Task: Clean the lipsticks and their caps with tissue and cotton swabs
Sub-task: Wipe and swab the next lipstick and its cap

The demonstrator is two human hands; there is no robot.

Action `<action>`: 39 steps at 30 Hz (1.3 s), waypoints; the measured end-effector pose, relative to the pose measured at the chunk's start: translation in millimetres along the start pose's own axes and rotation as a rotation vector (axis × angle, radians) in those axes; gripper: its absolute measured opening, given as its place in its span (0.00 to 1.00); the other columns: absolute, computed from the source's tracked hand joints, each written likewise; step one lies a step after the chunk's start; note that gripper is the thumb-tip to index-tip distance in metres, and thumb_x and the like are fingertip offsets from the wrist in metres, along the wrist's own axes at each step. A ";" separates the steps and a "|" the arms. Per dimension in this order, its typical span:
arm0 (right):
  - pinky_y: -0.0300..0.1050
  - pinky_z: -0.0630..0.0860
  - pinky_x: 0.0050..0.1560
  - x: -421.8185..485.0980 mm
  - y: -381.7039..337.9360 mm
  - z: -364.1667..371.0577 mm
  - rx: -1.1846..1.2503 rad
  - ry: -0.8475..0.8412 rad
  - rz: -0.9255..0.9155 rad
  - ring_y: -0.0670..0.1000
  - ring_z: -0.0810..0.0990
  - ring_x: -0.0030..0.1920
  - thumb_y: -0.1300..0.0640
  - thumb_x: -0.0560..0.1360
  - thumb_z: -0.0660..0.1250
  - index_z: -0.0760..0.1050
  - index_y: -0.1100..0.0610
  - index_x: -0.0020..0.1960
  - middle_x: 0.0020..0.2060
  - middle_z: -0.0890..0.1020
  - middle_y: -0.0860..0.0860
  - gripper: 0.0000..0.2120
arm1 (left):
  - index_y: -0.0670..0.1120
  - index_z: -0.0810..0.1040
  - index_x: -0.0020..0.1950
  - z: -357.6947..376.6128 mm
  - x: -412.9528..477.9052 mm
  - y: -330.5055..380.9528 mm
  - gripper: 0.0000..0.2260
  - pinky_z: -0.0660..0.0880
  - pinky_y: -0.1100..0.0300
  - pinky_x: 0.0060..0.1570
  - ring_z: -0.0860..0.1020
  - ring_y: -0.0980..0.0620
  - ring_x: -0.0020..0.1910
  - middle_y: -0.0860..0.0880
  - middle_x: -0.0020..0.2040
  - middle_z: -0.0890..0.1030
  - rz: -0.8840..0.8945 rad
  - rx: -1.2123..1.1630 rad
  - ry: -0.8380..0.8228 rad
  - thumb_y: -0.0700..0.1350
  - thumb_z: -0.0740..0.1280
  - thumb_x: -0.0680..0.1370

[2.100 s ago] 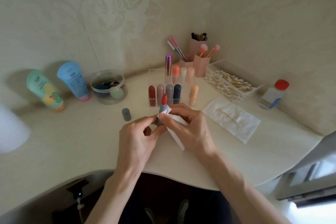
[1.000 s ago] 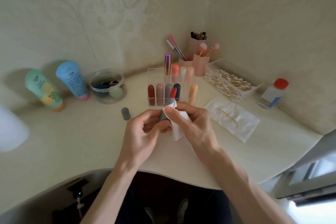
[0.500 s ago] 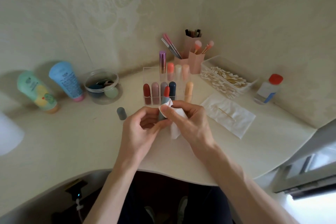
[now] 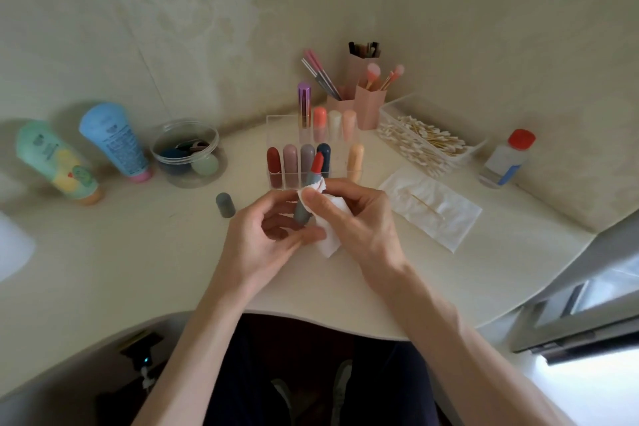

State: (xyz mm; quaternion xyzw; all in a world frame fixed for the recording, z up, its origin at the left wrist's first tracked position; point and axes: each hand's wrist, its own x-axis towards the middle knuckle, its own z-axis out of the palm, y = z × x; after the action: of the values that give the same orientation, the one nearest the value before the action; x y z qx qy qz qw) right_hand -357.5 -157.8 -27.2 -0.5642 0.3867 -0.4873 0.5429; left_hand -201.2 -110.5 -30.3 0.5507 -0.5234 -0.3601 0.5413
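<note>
Grey plastic, the loose cap stands alone on the surface just left of the hands, toward the middle of the table. A careless sweep of the left wrist could tip it and send it rolling to the front edge.

The left hand has its fingers curled round the lower barrel of the lipstick, held above the surface just in front of the clear organiser. If that grasp slackens while the barrel is rubbed, the stick could twist out.

The bigger danger, I judge, is the tissue. The right hand pinches it against the barrel close under the exposed colour. Riding upward, it would smear or snap the soft tip.

As for looks, the lipstick has a matte grey-blue barrel and a coral-red bullet cut at a slant, tilted away toward the back edge. The tissue is white and crumpled, with no stain that I can make out.
</note>
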 end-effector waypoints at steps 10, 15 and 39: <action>0.47 0.79 0.43 -1.7 0.5 -0.9 -0.033 -0.099 -0.038 0.52 0.85 0.40 0.57 0.79 0.75 0.86 0.62 0.52 0.45 0.87 0.56 0.08 | 0.43 0.83 0.60 -10.3 0.3 -4.0 0.10 0.77 0.63 0.43 0.83 0.54 0.41 0.47 0.43 0.87 0.058 -0.013 -0.166 0.33 0.67 0.82; 0.47 0.82 0.48 -0.3 1.9 -1.0 0.006 -0.030 -0.037 0.55 0.88 0.46 0.58 0.78 0.76 0.87 0.61 0.54 0.48 0.88 0.56 0.08 | 0.48 0.83 0.61 -3.7 -1.0 -1.5 0.11 0.80 0.59 0.52 0.85 0.51 0.48 0.49 0.49 0.87 0.062 0.023 -0.100 0.45 0.72 0.78; 0.49 0.83 0.54 -1.0 0.6 2.6 -0.083 -0.056 -0.040 0.54 0.88 0.51 0.56 0.78 0.76 0.87 0.60 0.53 0.48 0.89 0.52 0.08 | 0.48 0.84 0.48 -4.0 0.0 -5.1 0.10 0.79 0.64 0.43 0.85 0.53 0.41 0.53 0.41 0.87 -0.001 0.069 0.045 0.41 0.81 0.71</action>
State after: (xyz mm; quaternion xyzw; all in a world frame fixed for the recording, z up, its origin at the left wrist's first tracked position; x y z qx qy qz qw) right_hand -355.1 -156.3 -27.7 -0.6073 0.3796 -0.4657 0.5199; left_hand -196.4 -110.3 -34.7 0.5775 -0.5228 -0.3296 0.5335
